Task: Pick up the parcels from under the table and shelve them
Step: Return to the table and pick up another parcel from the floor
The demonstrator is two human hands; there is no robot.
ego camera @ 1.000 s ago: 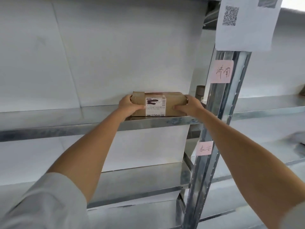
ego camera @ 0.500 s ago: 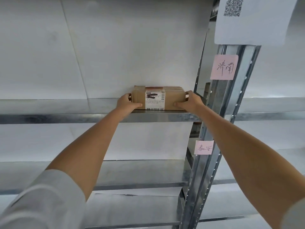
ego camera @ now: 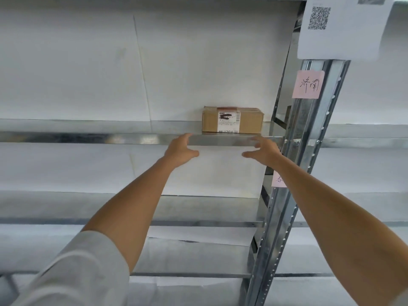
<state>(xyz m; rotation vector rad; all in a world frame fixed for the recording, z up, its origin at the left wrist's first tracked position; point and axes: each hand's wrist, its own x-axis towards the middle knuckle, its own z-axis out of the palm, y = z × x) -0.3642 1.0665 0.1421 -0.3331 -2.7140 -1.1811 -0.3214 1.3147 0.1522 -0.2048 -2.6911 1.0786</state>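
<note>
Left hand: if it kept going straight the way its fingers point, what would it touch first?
Probably the front lip of the metal shelf; the left hand hovers open just before it, with the parcel behind. Depth is uncertain.

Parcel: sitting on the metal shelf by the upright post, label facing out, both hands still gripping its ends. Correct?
Not quite. In the head view the parcel sits on the metal shelf by the upright post, label facing out, but neither hand holds it: the left hand and right hand are open, below and clear of it.

Both arms reach forward, left hand and right hand empty, fingers spread.
</note>
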